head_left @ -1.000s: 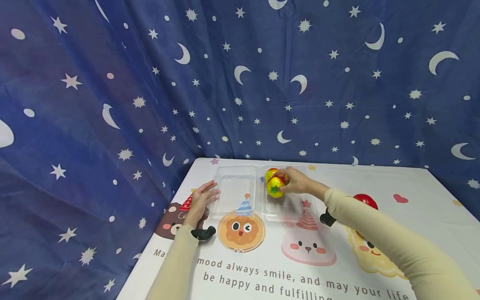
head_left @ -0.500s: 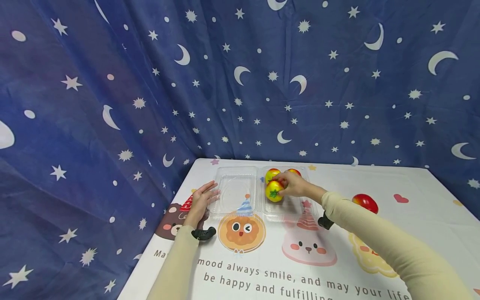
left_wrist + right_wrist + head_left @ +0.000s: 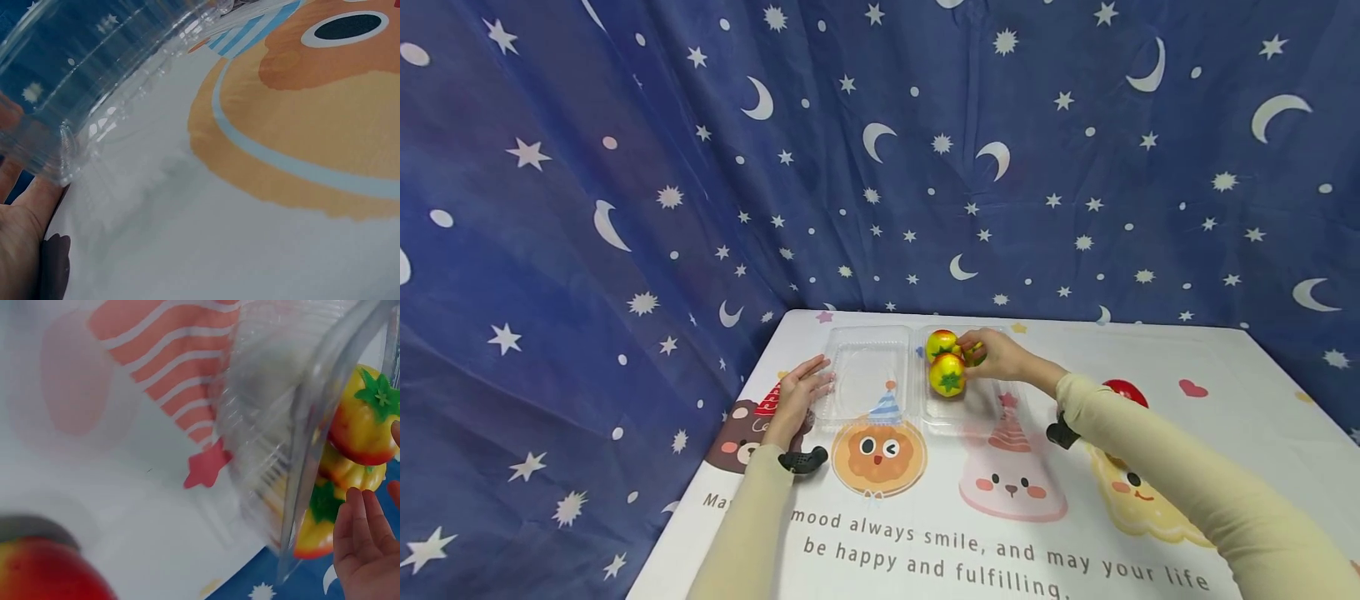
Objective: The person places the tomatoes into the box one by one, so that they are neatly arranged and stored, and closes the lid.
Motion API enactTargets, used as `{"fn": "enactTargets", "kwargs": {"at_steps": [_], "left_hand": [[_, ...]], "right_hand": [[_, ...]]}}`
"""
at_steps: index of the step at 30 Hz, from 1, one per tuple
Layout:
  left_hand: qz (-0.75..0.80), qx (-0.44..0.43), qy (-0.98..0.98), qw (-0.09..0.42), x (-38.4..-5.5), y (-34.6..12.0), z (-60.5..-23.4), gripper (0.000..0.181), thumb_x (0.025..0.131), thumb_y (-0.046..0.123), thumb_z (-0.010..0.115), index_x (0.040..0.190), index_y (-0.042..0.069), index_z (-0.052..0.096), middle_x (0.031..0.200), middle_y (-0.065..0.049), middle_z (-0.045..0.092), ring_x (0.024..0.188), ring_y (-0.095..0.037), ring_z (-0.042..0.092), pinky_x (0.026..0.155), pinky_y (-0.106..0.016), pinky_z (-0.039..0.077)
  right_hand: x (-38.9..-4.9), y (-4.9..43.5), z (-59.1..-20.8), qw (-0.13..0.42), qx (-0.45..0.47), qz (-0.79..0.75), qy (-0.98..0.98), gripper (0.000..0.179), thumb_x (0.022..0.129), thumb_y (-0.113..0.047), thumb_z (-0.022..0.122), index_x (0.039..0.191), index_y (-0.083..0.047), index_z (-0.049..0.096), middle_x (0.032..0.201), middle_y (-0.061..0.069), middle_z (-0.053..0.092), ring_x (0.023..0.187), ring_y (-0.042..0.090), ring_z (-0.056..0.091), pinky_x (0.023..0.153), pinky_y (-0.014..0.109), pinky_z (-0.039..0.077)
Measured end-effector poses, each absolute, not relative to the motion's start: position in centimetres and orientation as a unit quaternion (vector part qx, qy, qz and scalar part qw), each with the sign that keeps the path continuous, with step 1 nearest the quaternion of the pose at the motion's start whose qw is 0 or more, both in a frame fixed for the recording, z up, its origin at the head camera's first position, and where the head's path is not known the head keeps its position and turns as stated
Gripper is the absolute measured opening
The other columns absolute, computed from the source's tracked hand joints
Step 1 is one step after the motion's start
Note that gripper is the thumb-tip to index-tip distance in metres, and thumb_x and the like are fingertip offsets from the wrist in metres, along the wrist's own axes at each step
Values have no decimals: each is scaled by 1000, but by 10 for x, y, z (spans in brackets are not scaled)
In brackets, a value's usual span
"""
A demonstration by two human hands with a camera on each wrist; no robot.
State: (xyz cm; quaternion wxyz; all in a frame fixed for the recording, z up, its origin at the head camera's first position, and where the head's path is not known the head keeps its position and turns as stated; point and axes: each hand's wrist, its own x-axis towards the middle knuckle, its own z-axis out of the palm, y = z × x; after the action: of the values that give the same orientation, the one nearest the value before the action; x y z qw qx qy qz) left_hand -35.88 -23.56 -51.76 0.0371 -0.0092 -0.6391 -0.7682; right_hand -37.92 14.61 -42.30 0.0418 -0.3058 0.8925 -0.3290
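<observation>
A clear hinged plastic box (image 3: 917, 421) lies unfolded on the table. In its right half sit yellow-and-red, persimmon-like fruits with green leaf caps: a front one (image 3: 947, 377), a back left one (image 3: 942, 342), and a back right one (image 3: 975, 354) partly hidden by my right hand (image 3: 992, 356). The fingers of that hand extend beside the fruits in the right wrist view, with the thumb at the front fruit's (image 3: 365, 419) edge. My left hand (image 3: 797, 398) rests at the box's left side, fingers straight; in the left wrist view its thumb is at the corner of the plastic (image 3: 62, 150).
A glossy red fruit (image 3: 1126, 390) lies on the table to the right, partly behind my right sleeve (image 3: 1180, 467). The white tablecloth (image 3: 865, 575) has cartoon prints and lettering. A blue star-and-moon curtain (image 3: 880, 208) hangs behind and to the left.
My right hand has let go of the front fruit and shifted slightly back and right, over the back right fruit. Earlier it drew the front fruit a little nearer. The left hand stays put.
</observation>
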Motion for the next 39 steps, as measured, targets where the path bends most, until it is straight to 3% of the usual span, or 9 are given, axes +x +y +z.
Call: {"fn": "enactTargets", "kwargs": {"at_steps": [7, 12, 19, 23, 29, 39], "left_hand": [[-769, -14, -638, 37, -358, -236, -514, 48, 94, -4, 49, 143, -4, 47, 142, -21, 51, 122, -40, 55, 97, -40, 51], [-773, -13, -633, 34, -359, -235, -517, 49, 94, -5, 52, 143, -5, 46, 143, -21, 51, 122, -39, 56, 95, -37, 52], [-768, -15, -639, 42, -361, -235, -520, 50, 93, -4, 56, 142, -3, 49, 142, -20, 52, 110, -24, 66, 87, -28, 56], [-768, -12, -639, 43, -360, -236, -519, 49, 93, -4, 55, 142, -2, 49, 142, -20, 53, 107, -20, 67, 86, -27, 56], [-764, -6, -644, 41, -358, -236, -518, 48, 94, -3, 55, 142, -1, 50, 141, -17, 54, 112, -24, 65, 86, -26, 56], [-764, -6, -644, 44, -359, -236, -518, 48, 93, -2, 54, 141, -1, 51, 140, -17, 55, 115, -28, 64, 85, -24, 56]], "right_hand": [[-377, 150, -429, 26, -315, -331, 889, 40, 76, 0, 79, 112, 9, 64, 102, 20, 68, 95, 35, 64, 85, 46, 57], [-378, 143, -436, 13, -306, -323, 896, 39, 76, -3, 79, 110, 9, 66, 93, 18, 66, 89, 35, 65, 82, 46, 57], [-378, 133, -441, 6, -292, -345, 892, 42, 76, -4, 80, 112, 11, 63, 104, 22, 64, 95, 43, 65, 87, 53, 55], [-377, 129, -441, 5, -276, -347, 896, 40, 77, -5, 81, 111, 7, 63, 107, 21, 64, 97, 40, 63, 90, 52, 54], [-376, 125, -439, -25, -277, -326, 903, 39, 74, -6, 83, 107, 3, 64, 103, 16, 66, 91, 31, 63, 86, 46, 56], [-377, 126, -438, -21, -292, -333, 896, 50, 71, -8, 86, 113, 7, 63, 111, 21, 64, 100, 40, 62, 90, 53, 53]]}}
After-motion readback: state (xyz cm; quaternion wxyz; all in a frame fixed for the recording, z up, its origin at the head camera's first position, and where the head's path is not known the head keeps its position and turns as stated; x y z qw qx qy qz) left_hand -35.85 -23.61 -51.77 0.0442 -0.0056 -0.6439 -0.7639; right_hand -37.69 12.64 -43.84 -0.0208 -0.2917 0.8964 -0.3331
